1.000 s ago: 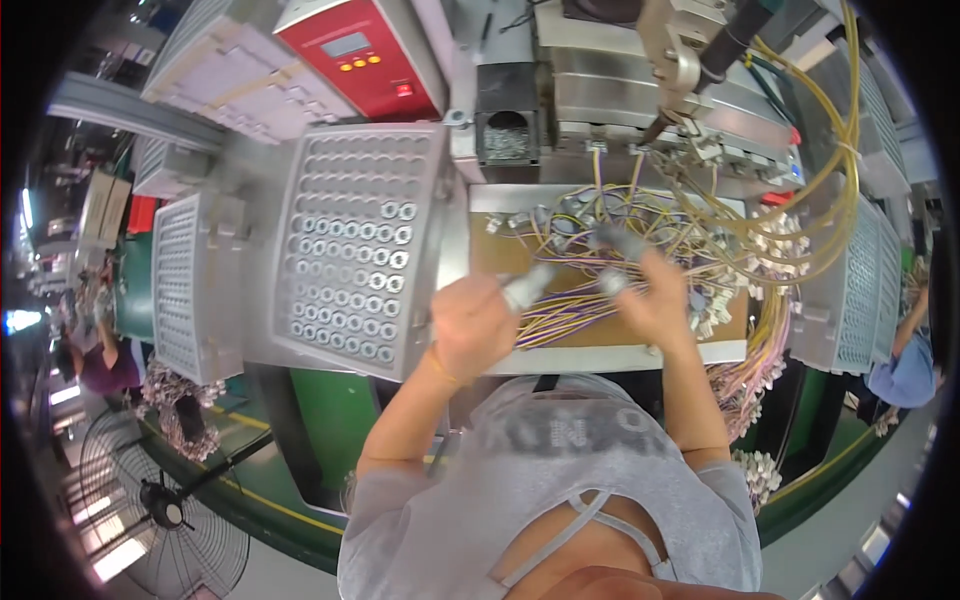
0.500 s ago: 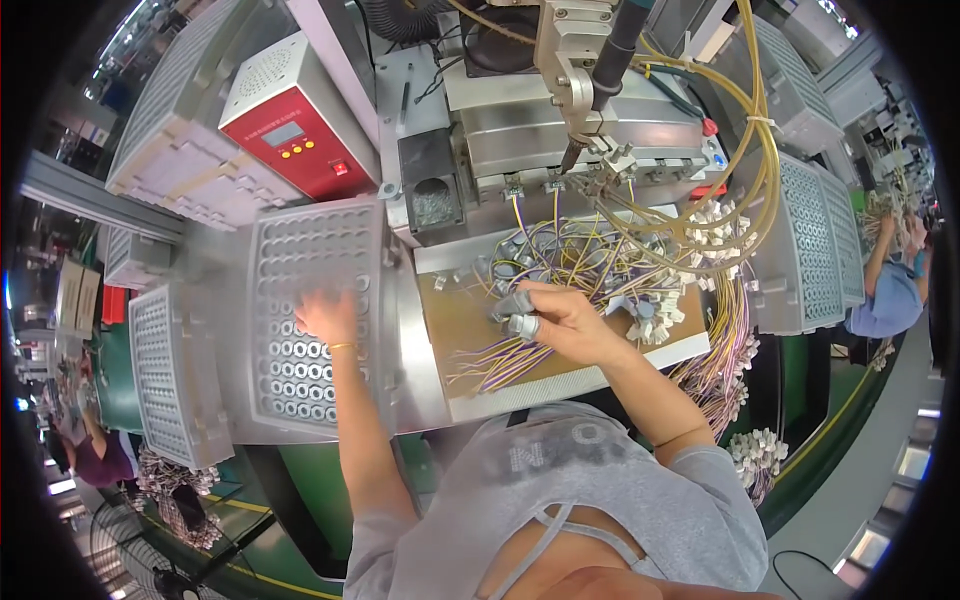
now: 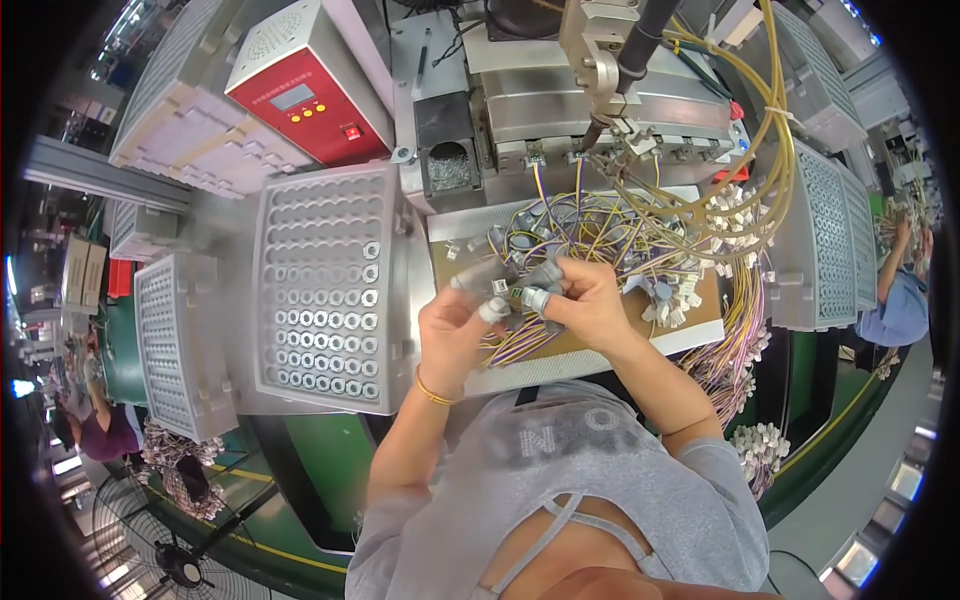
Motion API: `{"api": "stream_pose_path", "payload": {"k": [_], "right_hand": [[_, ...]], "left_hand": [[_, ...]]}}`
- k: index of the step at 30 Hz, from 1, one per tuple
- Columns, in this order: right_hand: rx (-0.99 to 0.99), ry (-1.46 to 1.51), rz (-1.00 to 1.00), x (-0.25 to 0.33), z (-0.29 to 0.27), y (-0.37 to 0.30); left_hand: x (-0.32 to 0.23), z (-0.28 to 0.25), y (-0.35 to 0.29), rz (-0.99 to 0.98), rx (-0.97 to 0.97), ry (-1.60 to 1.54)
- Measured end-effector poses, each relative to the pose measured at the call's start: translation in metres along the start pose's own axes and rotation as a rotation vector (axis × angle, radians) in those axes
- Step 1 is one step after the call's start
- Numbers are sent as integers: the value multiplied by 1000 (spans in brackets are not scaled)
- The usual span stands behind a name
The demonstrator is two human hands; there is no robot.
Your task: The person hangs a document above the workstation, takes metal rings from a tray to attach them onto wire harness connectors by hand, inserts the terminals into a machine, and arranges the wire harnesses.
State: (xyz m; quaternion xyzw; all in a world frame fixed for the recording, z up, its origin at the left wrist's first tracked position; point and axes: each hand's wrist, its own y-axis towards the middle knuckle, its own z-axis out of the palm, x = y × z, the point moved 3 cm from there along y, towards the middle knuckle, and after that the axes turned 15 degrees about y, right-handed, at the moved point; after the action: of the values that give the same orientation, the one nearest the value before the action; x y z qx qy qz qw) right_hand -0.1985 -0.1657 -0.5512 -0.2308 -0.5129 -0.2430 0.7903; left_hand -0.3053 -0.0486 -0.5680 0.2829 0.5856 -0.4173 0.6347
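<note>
Fittings, grey and rounded, are pinched in both hands and could be dropped among tangled wires if grip is loosened.

The left hand is blurred at the fingertips.

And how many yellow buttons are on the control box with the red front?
3, in one slanted row below the display on the red front panel: left button, middle button and right button. None seems hidden.
</note>
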Motion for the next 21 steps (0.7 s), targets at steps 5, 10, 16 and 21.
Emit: {"api": "stream_pose_path", "payload": {"k": [5,10,16,21], "right_hand": [[17,10,1,-5,-3,-2],[-4,14,-9,1,0,-1],[109,-254,82,16,-8,2],[181,-241,51,4,-9,4]], "left_hand": [[-7,8,-4,51,64,-23],[-7,10,-7,122,100,1],[-11,10,-10,172,67,195],[-8,13,-3,75,55,70]]}}
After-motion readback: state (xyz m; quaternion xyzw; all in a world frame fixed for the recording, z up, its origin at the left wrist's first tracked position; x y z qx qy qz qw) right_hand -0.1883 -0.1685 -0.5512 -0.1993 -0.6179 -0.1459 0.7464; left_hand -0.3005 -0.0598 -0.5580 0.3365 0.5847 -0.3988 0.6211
